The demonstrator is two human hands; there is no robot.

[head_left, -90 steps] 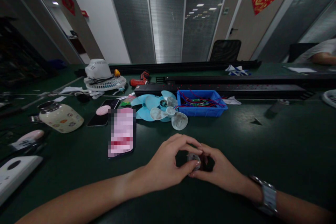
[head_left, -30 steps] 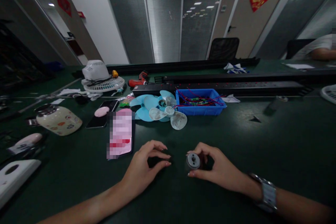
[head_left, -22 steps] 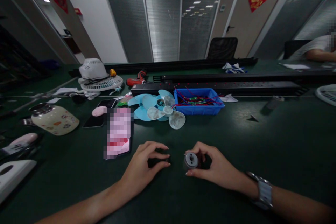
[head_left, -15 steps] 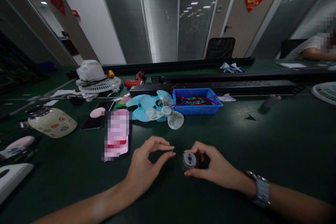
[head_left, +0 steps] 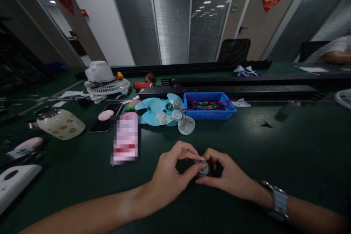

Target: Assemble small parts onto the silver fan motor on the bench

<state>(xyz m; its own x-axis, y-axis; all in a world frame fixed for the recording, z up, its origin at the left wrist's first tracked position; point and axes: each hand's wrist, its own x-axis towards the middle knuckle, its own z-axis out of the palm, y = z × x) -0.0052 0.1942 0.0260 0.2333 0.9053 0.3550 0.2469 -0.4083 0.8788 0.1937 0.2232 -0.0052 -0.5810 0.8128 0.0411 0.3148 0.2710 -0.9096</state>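
A small grey motor-like metal cylinder (head_left: 203, 170) stands over the dark green table, its round end with small holes facing up. My right hand (head_left: 227, 173) grips it from the right, thumb at the near side and fingers behind. My left hand (head_left: 171, 175) is closed in a pinch, with thumb and fingertips touching the cylinder's top face. Whatever lies between the left fingertips is hidden or too small to name.
Beyond my hands lie blue and clear fan blades (head_left: 161, 111) and a blue bin (head_left: 211, 114) of wired circuit boards. A pink pouch-like item (head_left: 125, 139), a phone (head_left: 100, 126) and a floral flask (head_left: 61, 124) stand left. Another metal cylinder (head_left: 290, 108) is at right; a person (head_left: 336, 51) sits beyond.
My left hand has moved right, bringing its pinched fingertips from beside the cylinder onto its top. My right hand keeps its hold. The view has shifted slightly.
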